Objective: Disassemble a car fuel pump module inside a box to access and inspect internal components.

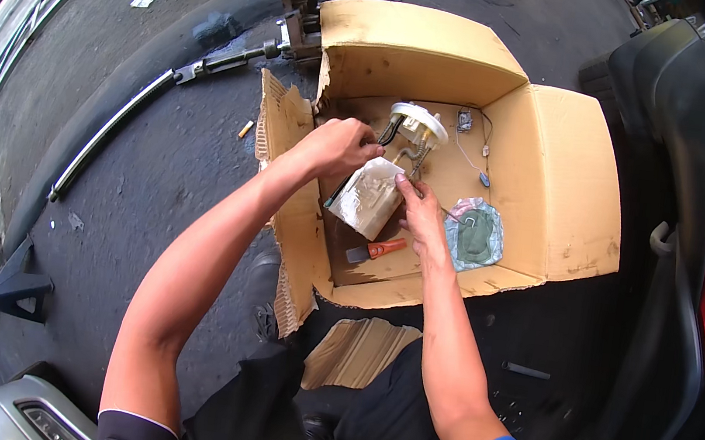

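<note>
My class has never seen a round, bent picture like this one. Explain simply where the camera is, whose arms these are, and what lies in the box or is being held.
There is no machine here: a person works with two bare hands. The camera sits on their head, looking down through a very wide lens, which bends straight edges and darkens the corners. That is why both forearms reach up from below.

The right hand holds the pale casing of a part with a round white top. The left hand is at its hoses; its exact grip is hidden.

Around it in the open box lie an orange tool, a clear bag and a small wired piece.
</note>
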